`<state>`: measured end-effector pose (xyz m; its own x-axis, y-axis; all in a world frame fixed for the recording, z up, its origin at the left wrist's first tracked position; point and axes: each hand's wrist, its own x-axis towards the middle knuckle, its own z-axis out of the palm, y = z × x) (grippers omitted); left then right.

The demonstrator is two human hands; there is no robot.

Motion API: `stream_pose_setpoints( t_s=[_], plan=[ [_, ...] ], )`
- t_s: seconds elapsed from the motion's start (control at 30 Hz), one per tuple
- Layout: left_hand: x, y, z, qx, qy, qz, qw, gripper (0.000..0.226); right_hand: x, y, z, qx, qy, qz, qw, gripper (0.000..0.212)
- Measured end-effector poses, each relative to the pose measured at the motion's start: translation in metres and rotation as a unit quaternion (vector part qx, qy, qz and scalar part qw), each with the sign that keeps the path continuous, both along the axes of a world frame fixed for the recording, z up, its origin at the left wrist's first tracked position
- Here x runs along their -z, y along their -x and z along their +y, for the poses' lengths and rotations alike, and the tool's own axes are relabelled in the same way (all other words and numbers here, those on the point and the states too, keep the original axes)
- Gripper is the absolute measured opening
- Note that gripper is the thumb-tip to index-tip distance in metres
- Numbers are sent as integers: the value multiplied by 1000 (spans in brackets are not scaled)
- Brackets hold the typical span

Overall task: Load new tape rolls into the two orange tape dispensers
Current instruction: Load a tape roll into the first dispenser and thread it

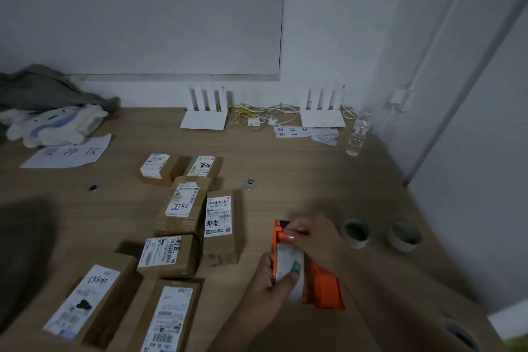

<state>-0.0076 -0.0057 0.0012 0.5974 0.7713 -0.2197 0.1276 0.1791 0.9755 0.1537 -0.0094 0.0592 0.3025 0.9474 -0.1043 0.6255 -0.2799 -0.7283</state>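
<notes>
Orange plastic tape dispenser (278, 240) sits clutched in the left hand (267, 283), a clear tape roll (290, 268) already seated; the right hand (311, 240) pinches tape at its head. Second orange dispenser (328, 291) seems unloaded; two pale rolls (355, 233) wait nearby.

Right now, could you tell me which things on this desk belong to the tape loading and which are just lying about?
Belongs to the job:
- orange tape dispenser, held by the left hand and right hand
- tape roll in it
- second orange dispenser
- two spare tape rolls

Just lying about:
- labelled parcels
- two routers
- water bottle
- plush toy
</notes>
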Motion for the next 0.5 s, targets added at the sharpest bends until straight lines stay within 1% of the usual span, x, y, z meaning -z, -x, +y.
stream_pose_setpoints(
  t_s=[0.1, 0.17, 0.23, 0.3, 0.37, 0.47, 0.5],
  plan=[
    [1, 0, -1, 4, -2, 7, 1000, 24, -3, -2, 1, 9, -25, 1, 1000, 11],
    [3, 1, -2, 4, -2, 13, 1000, 25, -5, -5, 3, 6, -19, -4, 1000, 16],
    [7, 2, -6, 10, 5, 14, 1000, 35, -3, -10, 7, 5, -12, -19, 1000, 16],
    [13, 3, -9, 18, 3, 8, 1000, 47, -4, -14, 12, 21, -38, -25, 999, 13],
    [15, 1, -8, 17, 0, 22, 1000, 53, -10, -17, 16, 53, -69, -22, 996, 19],
    [12, -1, -7, 13, -28, 32, 999, 44, -24, -24, 21, 62, -100, -9, 993, 32],
    [14, -1, -7, -4, -24, 38, 999, 46, -27, -25, 21, 63, -107, -2, 992, 37]
  ],
)
